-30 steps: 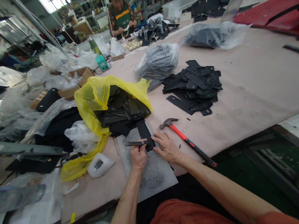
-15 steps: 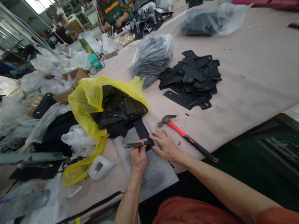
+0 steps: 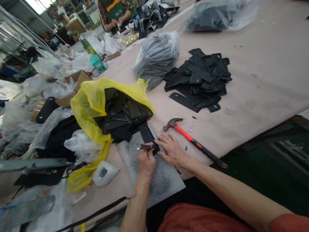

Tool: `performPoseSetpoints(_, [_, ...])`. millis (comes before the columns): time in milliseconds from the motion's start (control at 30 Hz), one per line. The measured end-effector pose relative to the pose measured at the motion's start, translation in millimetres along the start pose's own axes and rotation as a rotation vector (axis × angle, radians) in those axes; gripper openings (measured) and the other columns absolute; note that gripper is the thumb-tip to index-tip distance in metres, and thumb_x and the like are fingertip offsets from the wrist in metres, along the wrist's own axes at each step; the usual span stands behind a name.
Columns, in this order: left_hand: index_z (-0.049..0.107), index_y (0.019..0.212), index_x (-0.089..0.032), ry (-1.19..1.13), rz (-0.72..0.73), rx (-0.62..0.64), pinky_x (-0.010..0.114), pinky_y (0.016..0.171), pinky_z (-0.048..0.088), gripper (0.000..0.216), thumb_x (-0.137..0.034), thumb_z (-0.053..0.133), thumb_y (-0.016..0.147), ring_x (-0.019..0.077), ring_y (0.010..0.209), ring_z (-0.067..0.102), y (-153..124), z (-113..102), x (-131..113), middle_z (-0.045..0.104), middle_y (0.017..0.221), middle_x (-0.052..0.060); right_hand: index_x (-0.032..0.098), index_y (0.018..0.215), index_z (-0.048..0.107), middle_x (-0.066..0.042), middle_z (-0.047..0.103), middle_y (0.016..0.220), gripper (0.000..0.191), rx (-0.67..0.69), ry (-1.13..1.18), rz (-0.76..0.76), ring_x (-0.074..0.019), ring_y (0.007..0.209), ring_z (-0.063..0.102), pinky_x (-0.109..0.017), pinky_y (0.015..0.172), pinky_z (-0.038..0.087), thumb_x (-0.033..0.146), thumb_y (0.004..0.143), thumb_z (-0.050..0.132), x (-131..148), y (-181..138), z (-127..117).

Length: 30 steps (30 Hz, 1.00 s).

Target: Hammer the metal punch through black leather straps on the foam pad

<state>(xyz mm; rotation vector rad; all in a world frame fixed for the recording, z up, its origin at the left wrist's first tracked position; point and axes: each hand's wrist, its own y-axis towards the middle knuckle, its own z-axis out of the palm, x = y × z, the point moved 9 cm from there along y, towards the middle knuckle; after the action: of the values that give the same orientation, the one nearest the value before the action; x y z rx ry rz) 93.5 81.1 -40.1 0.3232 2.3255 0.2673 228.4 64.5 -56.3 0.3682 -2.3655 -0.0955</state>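
Note:
My left hand [image 3: 147, 163] is closed around a short metal punch [image 3: 145, 146], which slants over the near end of a black strip [image 3: 145, 132]. Beneath the strip lies a pale, speckled board [image 3: 164, 182]. Fingers stretched out, my right hand [image 3: 173, 151] rests at the right edge of the strip, touching it with the fingertips. A claw hammer [image 3: 191, 139] with a red and black handle lies to the right of that hand. Behind my hands, a yellow plastic bag [image 3: 88, 100] gapes around many black pieces [image 3: 124, 109]. The punch's tip is partly hidden by my fingers.
A heap of black strips [image 3: 200, 79] lies behind the hammer. Two filled clear bags [image 3: 157, 54] stand and lie further back. A white lump [image 3: 105, 172] sits left of the board. Another person [image 3: 114, 11] works at the far end. The table edge [image 3: 254, 141] runs along the right.
My left hand has shifted slightly right and up, and the punch has turned, its outer end now closer to the strip. My right hand stays in place.

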Motion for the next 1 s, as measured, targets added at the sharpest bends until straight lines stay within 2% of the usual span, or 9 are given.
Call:
performPoseSetpoints(367, [0.066,0.102,-0.016,0.022,0.059,0.003,0.038,0.090,0.054,0.025,-0.016,0.045,0.089,0.0226,0.100,0.068,2.6,4.0,-0.3,0.073,0.103,0.010,0.020,0.137,0.049,-0.013,0.048,0.141,0.052,0.047,-0.012,-0.016,-0.0297,0.133,0.037,-0.053,0.111,0.023,0.033,0.087,0.057,1.2,-0.6,-0.1])
performPoseSetpoints(433, [0.066,0.102,-0.017,0.018,0.069,0.017,0.038,0.090,0.054,0.025,-0.015,0.045,0.088,0.0228,0.100,0.068,3.0,4.6,-2.2,0.073,0.103,0.009,0.020,0.134,0.052,-0.013,0.051,0.138,0.048,0.041,0.004,-0.039,-0.0286,0.130,0.042,-0.050,0.109,0.029,0.031,0.087,0.056,2.9,-1.8,-7.3])
performPoseSetpoints(500, [0.065,0.103,-0.018,0.018,0.056,0.037,0.039,0.091,0.054,0.025,-0.015,0.046,0.087,0.0235,0.100,0.068,3.5,5.3,-2.0,0.073,0.104,0.009,0.019,0.130,0.055,-0.012,0.055,0.133,0.042,-0.022,0.024,-0.037,-0.0270,0.124,0.047,-0.046,0.106,0.035,0.027,0.088,0.053,-0.3,-3.8,-24.5])
performPoseSetpoints(600, [0.065,0.103,-0.019,0.004,0.034,0.059,0.041,0.090,0.054,0.025,-0.015,0.048,0.086,0.0250,0.101,0.067,4.2,5.7,-0.9,0.072,0.105,0.008,0.017,0.124,0.057,-0.014,0.057,0.127,0.037,-0.177,-0.045,0.067,-0.0284,0.119,0.050,-0.044,0.102,0.039,0.025,0.088,0.052,-21.0,-11.8,-61.6])
performPoseSetpoints(667, [0.065,0.103,-0.020,-0.010,0.029,0.066,0.041,0.088,0.054,0.025,-0.015,0.049,0.085,0.0254,0.098,0.067,4.4,5.7,-0.3,0.072,0.103,0.008,0.016,0.121,0.058,-0.015,0.058,0.122,0.035,-0.201,-0.157,0.171,-0.0303,0.114,0.051,-0.044,0.098,0.040,0.025,0.087,0.054,-40.3,-20.4,-79.1])
performPoseSetpoints(733, [0.065,0.102,-0.021,-0.010,0.023,0.078,0.040,0.085,0.055,0.024,-0.016,0.050,0.085,0.0250,0.093,0.068,4.4,6.5,0.5,0.072,0.099,0.008,0.016,0.117,0.058,-0.016,0.059,0.117,0.033,-0.151,-0.280,0.264,-0.0312,0.107,0.052,-0.043,0.092,0.042,0.027,0.085,0.057,-58.3,-30.3,-86.7])
performPoseSetpoints(867, [0.065,0.100,-0.021,0.021,0.028,0.105,0.039,0.083,0.054,0.022,-0.016,0.051,0.084,0.0244,0.088,0.068,4.3,8.4,0.1,0.072,0.092,0.007,0.015,0.108,0.059,-0.016,0.060,0.103,0.027,-0.019,-0.426,0.370,-0.0301,0.096,0.056,-0.039,0.080,0.043,0.030,0.086,0.057,-77.2,-46.0,-85.8])
performPoseSetpoints(1000, [0.064,0.104,-0.022,-0.001,0.030,0.077,0.040,0.082,0.054,0.025,-0.016,0.051,0.084,0.0255,0.087,0.068,3.7,7.2,0.4,0.071,0.094,0.008,0.016,0.095,0.056,-0.012,0.061,0.088,0.014,0.080,-0.300,0.522,-0.0247,0.078,0.059,-0.034,0.067,0.042,0.026,0.086,0.054,-88.0,-50.3,-80.1])
